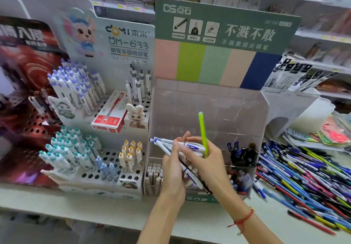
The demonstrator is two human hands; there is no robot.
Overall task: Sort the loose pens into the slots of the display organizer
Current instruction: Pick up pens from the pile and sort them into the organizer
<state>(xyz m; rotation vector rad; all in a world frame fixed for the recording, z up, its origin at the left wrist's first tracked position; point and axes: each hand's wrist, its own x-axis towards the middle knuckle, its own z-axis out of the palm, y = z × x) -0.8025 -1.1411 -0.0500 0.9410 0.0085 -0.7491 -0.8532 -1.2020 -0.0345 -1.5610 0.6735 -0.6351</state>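
Note:
My left hand (173,169) grips a bundle of white pens with blue caps (163,142), their tips pointing up and left. My right hand (206,160) holds a lime-green pen (202,131) upright, and its fingers also touch the white bundle. Both hands are in front of the clear acrylic display organizer (247,111) with the green header card. Its lower right slots hold dark blue pens (241,151). A big heap of loose pens (303,179) lies on the counter to the right.
To the left stands a white peg-hole display (112,154) with several teal, purple, yellow and blue pens, plus a red pen box (109,117). A dark red display (22,111) is at far left. Shelves of goods run behind. The counter edge (95,205) lies in front.

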